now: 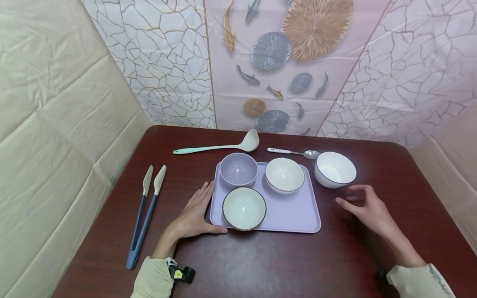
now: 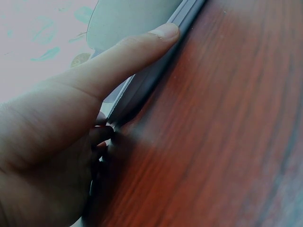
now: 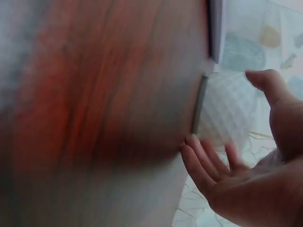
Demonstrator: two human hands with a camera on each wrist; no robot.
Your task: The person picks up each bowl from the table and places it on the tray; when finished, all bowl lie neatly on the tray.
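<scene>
My left hand (image 1: 191,213) rests against the left edge and front-left corner of a lilac tray (image 1: 290,215), fingers straight, thumb along the front rim. In the left wrist view the thumb (image 2: 137,54) lies against the tray's side. On the tray are a lilac bowl (image 1: 239,169), a white bowl with a patterned rim (image 1: 285,175) and a dark-rimmed pale bowl (image 1: 244,208). Right of the tray stands a white textured bowl (image 1: 335,169). Just in front of it my right hand (image 1: 369,211) hovers, thumb and fingers spread apart, holding nothing; the right wrist view shows the textured bowl (image 3: 227,109) beyond the fingers.
A ladle (image 1: 238,145) with a mint handle lies behind the tray. Beside it is a metal spoon (image 1: 298,153) with a white handle. Blue-handled tongs (image 1: 143,219) lie at the left. The dark wooden table (image 1: 275,269) meets patterned cloth at its back edge.
</scene>
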